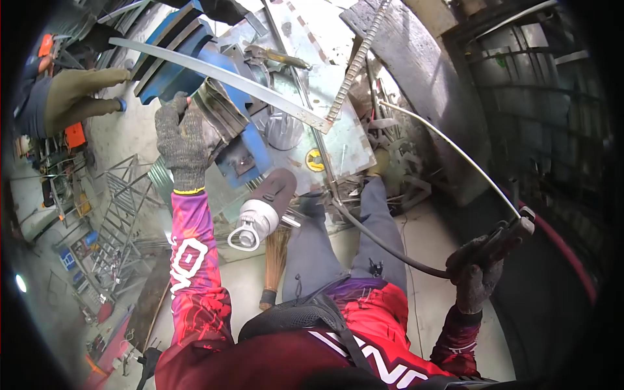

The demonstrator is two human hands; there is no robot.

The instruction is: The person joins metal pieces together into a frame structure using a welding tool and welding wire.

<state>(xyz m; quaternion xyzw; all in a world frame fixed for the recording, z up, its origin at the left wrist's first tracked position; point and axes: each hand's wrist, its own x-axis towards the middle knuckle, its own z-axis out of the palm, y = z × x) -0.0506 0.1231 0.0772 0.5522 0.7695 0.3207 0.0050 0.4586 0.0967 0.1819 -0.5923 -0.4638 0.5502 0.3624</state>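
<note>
My right hand point(478, 286), in a dark glove, is closed around a welding electrode holder point(491, 244). A long pale electrode point(455, 146) juts from the holder up toward the bench, and a thick cable point(383, 244) runs from its lower end. My left hand point(182, 140), in a grey knit glove, is at the lower edge of the blue vise point(179, 78), beside bent metal sheets point(224, 110). Its fingers are curled, with the tips hidden. A flat metal bar point(221, 75) lies across the vise; its near end meets a ribbed steel rod point(357, 62).
The metal worktable point(351, 146) carries a clamp tool point(279, 57) and a yellow round item point(315, 160). Below are a dark cylinder with a silver looped end point(266, 205) and a broom point(276, 260). Another person point(71, 97) stands at left, near metal frames point(123, 188).
</note>
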